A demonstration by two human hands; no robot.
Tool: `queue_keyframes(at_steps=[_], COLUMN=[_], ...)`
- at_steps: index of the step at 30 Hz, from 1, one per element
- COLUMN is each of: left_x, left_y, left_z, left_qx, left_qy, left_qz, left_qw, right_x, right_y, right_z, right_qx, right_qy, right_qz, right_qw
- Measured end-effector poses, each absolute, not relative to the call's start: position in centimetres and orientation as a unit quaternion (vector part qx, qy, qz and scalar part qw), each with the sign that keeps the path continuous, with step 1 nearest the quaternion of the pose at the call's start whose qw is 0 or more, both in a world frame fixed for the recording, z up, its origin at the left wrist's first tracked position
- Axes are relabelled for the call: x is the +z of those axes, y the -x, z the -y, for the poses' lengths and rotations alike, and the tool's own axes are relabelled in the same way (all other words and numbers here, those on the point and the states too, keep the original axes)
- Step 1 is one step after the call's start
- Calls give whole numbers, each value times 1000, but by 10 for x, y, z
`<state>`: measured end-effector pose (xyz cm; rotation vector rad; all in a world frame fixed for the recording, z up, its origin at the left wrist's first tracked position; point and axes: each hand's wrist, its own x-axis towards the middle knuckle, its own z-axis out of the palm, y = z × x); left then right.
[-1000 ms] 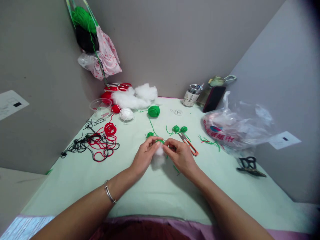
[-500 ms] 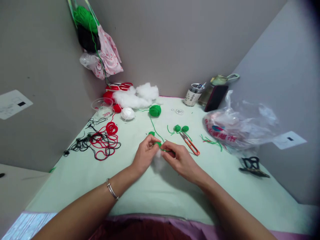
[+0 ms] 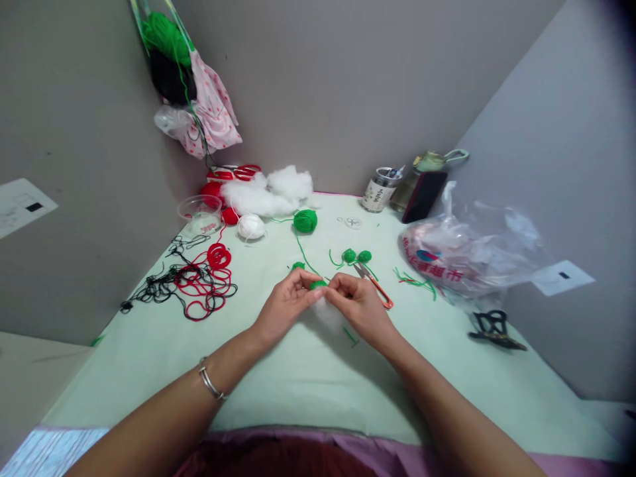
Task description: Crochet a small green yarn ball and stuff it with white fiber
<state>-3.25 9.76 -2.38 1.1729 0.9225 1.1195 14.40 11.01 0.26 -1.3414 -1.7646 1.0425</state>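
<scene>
Between the fingertips of my left hand is a small green crocheted piece. My right hand pinches at the right edge of the same piece, its thumb and forefinger pressed together. A tuft of white stuffing shows just below the piece, between the hands. Green yarn runs from a green yarn ball down towards my fingers. Another small green bit pokes up behind my left fingers. Orange-handled scissors lie right beside my right hand, partly hidden by it.
Two green crocheted balls lie beyond the scissors. Tangled black and red yarn spreads at left, with white stuffing and a white yarn ball behind. A plastic bag, a phone and a black claw clip are at right.
My right hand has turned, its fingertips now bunched on the green piece's edge. A short green strand on the table below my right hand has come into sight. The whole view shifted slightly.
</scene>
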Motion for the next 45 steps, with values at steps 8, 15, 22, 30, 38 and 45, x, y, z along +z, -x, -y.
queue_keyframes(at_steps=[8, 15, 22, 30, 38, 45], left_x=[-28, -25, -24, -29, -25, -27], left_y=[28, 28, 31, 29, 32, 33], left_z=[-104, -103, -99, -104, -102, -102], left_qx=[508, 478, 472, 491, 484, 486], left_qy=[-501, -479, -485, -496, -498, -507], left_qz=[-444, -439, -404, -441, -420, -379], left_qw=[542, 592, 616, 564, 584, 602], right_x=[5, -7, -2, 5, -8, -9], right_y=[-135, -133, -145, -135, -136, -142], right_z=[-96, -105, -111, -96, -106, -116], right_qx=[428, 385, 426, 392, 375, 433], right_qy=[461, 527, 515, 475, 532, 516], right_qz=[716, 680, 670, 732, 684, 656], right_qw=[303, 334, 322, 293, 329, 341])
